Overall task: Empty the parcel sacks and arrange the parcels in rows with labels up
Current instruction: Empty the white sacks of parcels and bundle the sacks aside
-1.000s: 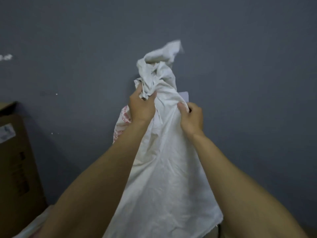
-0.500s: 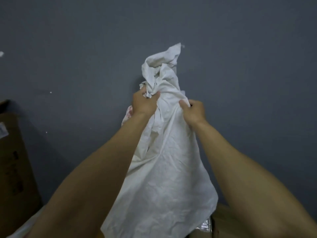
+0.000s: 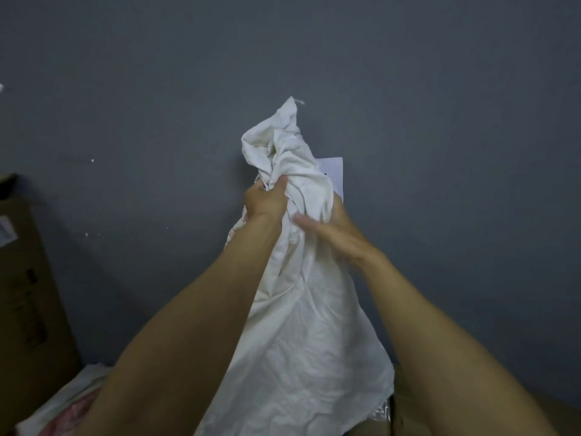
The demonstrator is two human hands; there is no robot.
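Observation:
A white cloth parcel sack (image 3: 308, 341) hangs upright in front of me against a grey wall. My left hand (image 3: 267, 202) grips its bunched neck from the left, and the crumpled top stands above my fist. My right hand (image 3: 333, 234), blurred by motion, wraps the sack just below: the thumb lies across the front and the fingers go behind the cloth. Red print (image 3: 234, 229) shows on the sack's left side. A white paper (image 3: 334, 171) peeks out behind the neck. The sack hides whatever is inside it.
A brown cardboard box (image 3: 28, 294) stands at the left edge. Another pale sack with pink print (image 3: 75, 401) lies at the bottom left. Under the hanging sack a shiny silver parcel (image 3: 382, 415) and a cardboard box (image 3: 412, 410) show at the bottom.
My right hand has moved from pinching the sack's right edge to wrapping across its front, nearer the left hand. The crumpled top has shifted and the white paper shows again.

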